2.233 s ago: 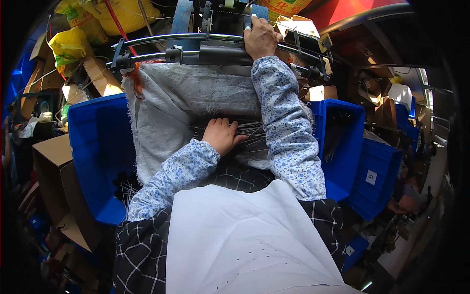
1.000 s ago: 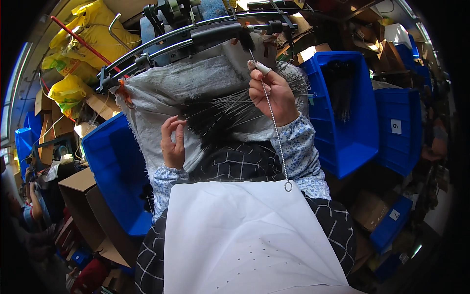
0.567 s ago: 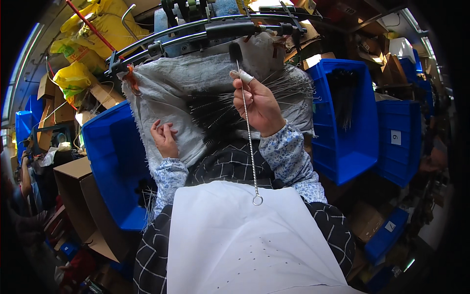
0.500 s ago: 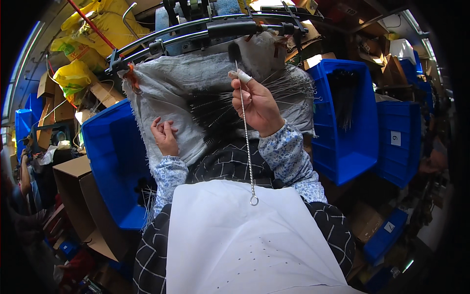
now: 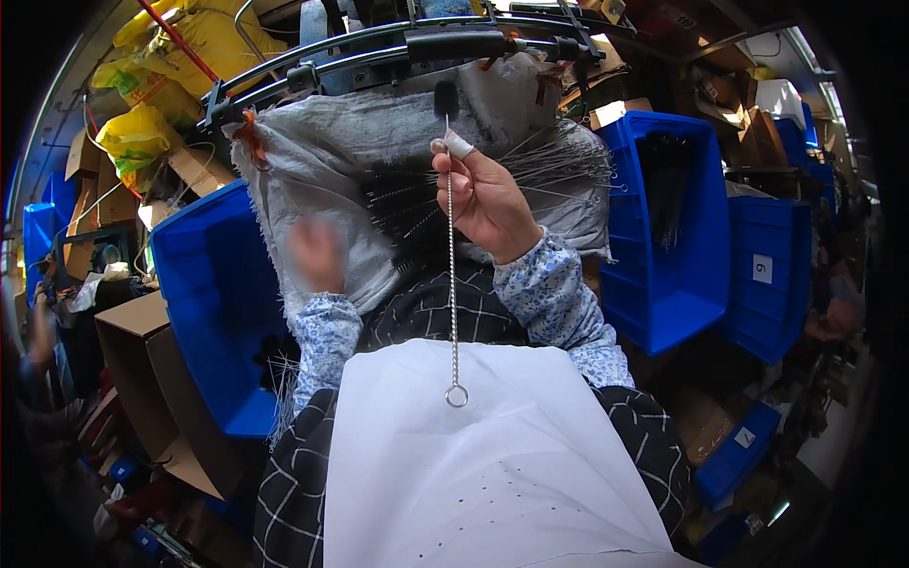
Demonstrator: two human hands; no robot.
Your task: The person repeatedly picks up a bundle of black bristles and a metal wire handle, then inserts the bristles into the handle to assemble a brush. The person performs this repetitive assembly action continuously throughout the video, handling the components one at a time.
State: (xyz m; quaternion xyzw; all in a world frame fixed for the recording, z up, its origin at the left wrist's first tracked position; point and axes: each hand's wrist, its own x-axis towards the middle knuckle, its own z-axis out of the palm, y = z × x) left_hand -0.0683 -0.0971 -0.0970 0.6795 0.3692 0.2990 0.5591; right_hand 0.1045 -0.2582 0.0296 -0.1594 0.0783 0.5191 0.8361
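Observation:
My right hand (image 5: 488, 204) pinches the twisted wire stem of a wire brush (image 5: 453, 284) between thumb and taped forefinger. The dark bristle head points away from me; the ring end hangs over the white sheet (image 5: 473, 454) on my lap. Under and beyond that hand, a pile of similar wire brushes (image 5: 407, 213) lies on a grey cloth (image 5: 341, 133), black bristles to the left and bare wires to the right. Over the cloth's left part, my left hand (image 5: 317, 251) is smeared by motion, so its fingers cannot be made out. Nothing shows in it.
Left stands a blue bin (image 5: 204, 312) with some brushes inside, beside an open cardboard box (image 5: 142, 350). At right, another blue bin (image 5: 668, 275) holds dark brushes, with a further blue bin (image 5: 772, 275) beyond. A metal rail with a black roller (image 5: 454, 45) crosses the far side.
The held brush has swung from a slant to nearly upright, its ring end shifting left. My right hand moved slightly left. My left hand, sharp before with curled fingers, is now blurred.

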